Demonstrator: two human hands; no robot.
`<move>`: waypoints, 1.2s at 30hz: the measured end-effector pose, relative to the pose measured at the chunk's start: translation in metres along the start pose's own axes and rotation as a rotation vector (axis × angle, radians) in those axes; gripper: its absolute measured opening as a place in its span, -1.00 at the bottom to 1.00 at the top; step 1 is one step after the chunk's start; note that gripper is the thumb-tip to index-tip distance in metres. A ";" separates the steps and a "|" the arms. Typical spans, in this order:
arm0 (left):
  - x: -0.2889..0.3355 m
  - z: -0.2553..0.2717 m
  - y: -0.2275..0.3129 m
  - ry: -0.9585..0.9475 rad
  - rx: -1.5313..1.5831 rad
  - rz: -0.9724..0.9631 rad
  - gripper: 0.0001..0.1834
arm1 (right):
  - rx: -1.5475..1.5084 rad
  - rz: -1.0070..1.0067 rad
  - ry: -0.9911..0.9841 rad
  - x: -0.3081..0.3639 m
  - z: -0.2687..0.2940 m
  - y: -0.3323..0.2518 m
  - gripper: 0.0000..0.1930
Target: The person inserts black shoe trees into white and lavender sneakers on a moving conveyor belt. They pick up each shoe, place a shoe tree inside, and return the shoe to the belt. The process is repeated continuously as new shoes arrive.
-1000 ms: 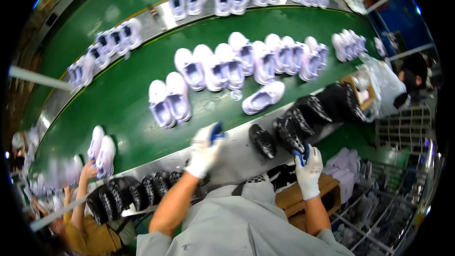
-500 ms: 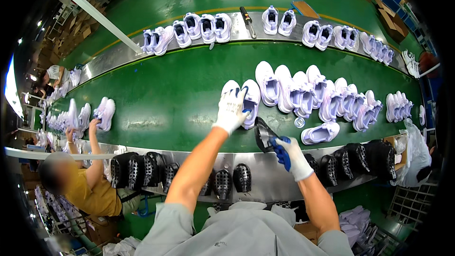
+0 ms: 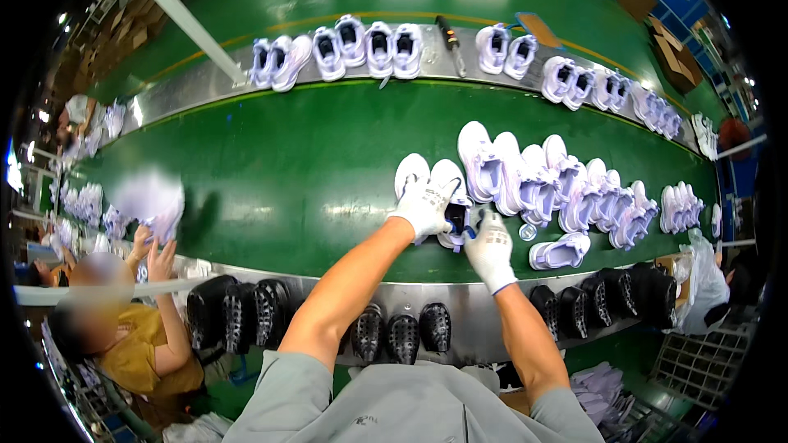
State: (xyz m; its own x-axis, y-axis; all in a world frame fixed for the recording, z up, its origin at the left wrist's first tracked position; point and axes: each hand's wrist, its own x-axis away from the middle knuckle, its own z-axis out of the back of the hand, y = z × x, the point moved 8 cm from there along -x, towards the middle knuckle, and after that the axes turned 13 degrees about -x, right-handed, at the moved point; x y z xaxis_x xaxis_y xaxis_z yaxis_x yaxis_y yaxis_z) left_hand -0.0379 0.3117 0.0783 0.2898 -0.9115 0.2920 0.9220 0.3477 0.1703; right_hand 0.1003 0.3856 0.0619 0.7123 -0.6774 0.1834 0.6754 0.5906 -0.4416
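Observation:
My left hand [image 3: 425,207], in a white and blue work glove, grips a pale lilac sneaker [image 3: 448,174], its fingers over the upper beside the opening. A second sneaker [image 3: 410,168] stands against it on the left, partly under the same hand. Inside the gripped sneaker's opening shows a black shoe insert [image 3: 456,215], mostly hidden. My right hand [image 3: 490,248], gloved the same way, is closed at the heel end of that opening, on the insert's rear end as far as I can see.
Paired sneakers [image 3: 509,168] crowd the green belt [image 3: 312,164] to the right; one sneaker [image 3: 560,253] lies apart. Several black inserts [image 3: 403,336] stand along the near metal ledge. More sneakers and a black-handled tool [image 3: 451,45] are on the far ledge. A co-worker [image 3: 148,344] handles sneakers at left.
My right hand has brought the black insert left and into the sneaker's opening. My left hand stays on the sneaker. At left, the co-worker has lifted sneakers, now blurred.

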 end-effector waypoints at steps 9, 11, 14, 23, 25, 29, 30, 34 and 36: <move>-0.023 -0.047 0.005 0.103 -0.262 0.176 -0.69 | 0.030 0.033 -0.007 -0.062 -0.096 0.017 -0.36; -0.012 -0.049 -0.005 0.102 -0.165 0.255 -0.64 | -0.045 -0.023 -0.098 -0.058 -0.091 0.002 -0.39; 0.053 -0.020 -0.011 0.426 -0.078 0.464 -0.53 | -0.084 0.009 -0.090 -0.059 -0.090 0.001 -0.34; 0.456 -0.037 -0.028 0.454 -0.137 1.079 -0.51 | -0.735 0.019 -0.144 0.056 -0.015 0.000 -0.69; 0.479 -0.084 -0.032 0.260 -0.146 1.216 -0.38 | -0.716 0.046 -0.246 0.083 -0.023 -0.029 -0.70; 0.485 -0.114 -0.031 0.256 -0.172 1.195 -0.38 | -0.713 0.072 -0.343 0.123 -0.017 -0.080 -0.71; 0.486 -0.103 -0.029 0.302 -0.186 1.196 -0.40 | -0.690 0.119 -0.326 0.129 -0.011 -0.088 -0.71; 0.473 -0.026 0.010 0.544 -0.089 1.090 -0.40 | -0.877 0.039 -0.457 0.183 -0.018 -0.122 -0.65; 0.426 -0.002 0.033 0.673 0.067 0.823 -0.41 | -0.988 0.031 -0.599 0.214 -0.043 -0.136 -0.60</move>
State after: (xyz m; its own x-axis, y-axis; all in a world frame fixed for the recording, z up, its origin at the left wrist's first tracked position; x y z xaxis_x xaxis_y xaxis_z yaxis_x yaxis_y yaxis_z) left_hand 0.1162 -0.0652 0.2061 0.9188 -0.3168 -0.2354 0.3672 0.9050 0.2150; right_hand 0.1526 0.1418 0.1236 0.8808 -0.1964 0.4309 0.4007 -0.1759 -0.8992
